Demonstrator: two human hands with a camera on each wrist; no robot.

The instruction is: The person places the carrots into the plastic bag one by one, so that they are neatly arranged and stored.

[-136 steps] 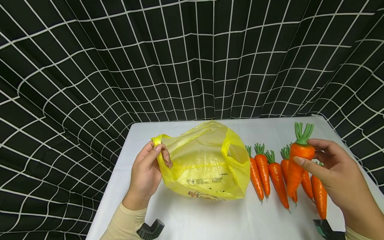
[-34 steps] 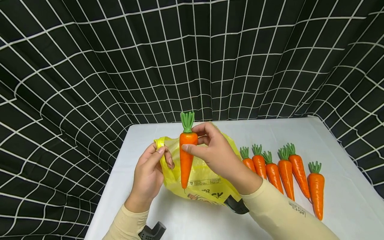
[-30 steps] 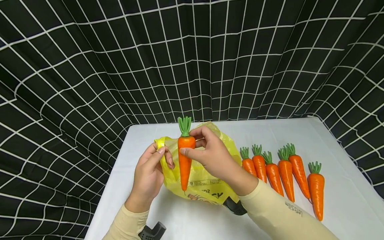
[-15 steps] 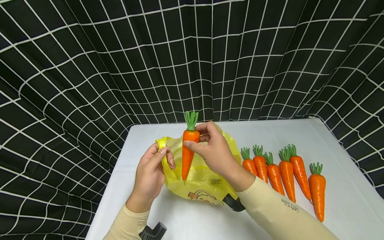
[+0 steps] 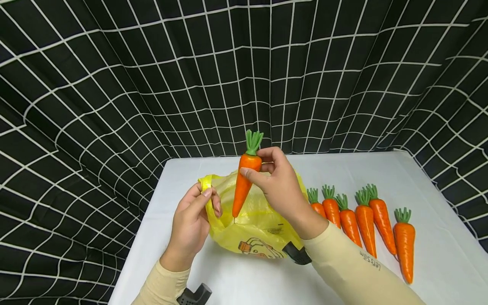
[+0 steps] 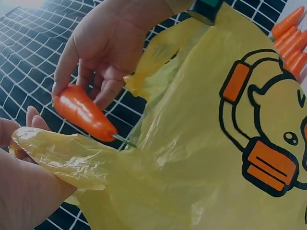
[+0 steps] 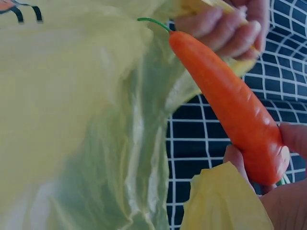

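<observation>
My right hand pinches an orange carrot near its green top, tip pointing down over the mouth of a yellow plastic bag. In the right wrist view the carrot slants with its thin tip against the bag's film. My left hand grips one handle of the bag at its left side and holds the mouth spread. A cartoon print shows on the bag's outer side in the left wrist view. The bag's bottom is hidden, so I cannot tell what lies inside.
Several more carrots lie in a loose row on the white table, right of the bag. One carrot lies apart at the row's right end. A black curtain with a white grid surrounds the table.
The right hand has carried the carrot from the row at right to the bag. Over the last second it has risen slightly, shifted right and tilted. The left hand keeps its hold.
</observation>
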